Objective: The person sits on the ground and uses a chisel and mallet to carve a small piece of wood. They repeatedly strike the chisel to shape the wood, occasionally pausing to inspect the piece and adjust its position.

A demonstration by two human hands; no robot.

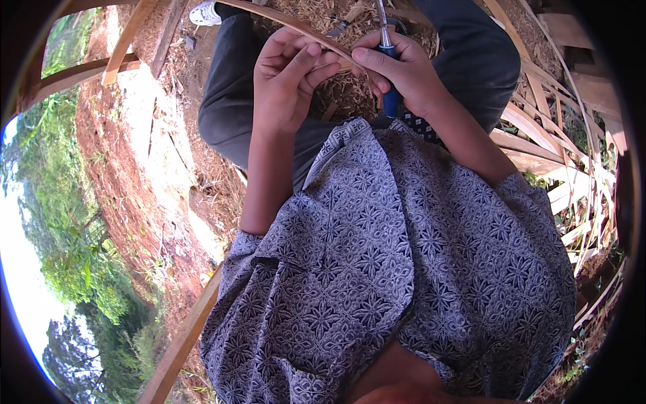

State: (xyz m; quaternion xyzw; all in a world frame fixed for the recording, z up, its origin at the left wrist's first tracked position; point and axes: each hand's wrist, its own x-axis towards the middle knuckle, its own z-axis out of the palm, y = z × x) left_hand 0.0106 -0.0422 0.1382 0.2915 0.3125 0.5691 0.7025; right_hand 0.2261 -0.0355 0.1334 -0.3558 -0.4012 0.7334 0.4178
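A thin, curved wooden strip (289, 19) slants down from the top edge to between my two hands. My left hand (288, 77) is closed lightly on it, thumb and fingertips along its lower side. Its near end meets the thumb and fingers of my right hand (407, 71). In that same hand sits a blue-handled tool (391, 102) with a slim metal shaft pointing away from me. The shaft's tip runs out of the picture, so whether it is a screwdriver or a chisel is not clear.
Wood shavings (343, 104) litter the ground between my bent legs. Another tool (346, 19) lies there beyond my hands. Split wooden strips (538, 128) pile up on the right. A wooden beam (182, 343) slants past my left side, and bare reddish soil (128, 182) spreads beyond.
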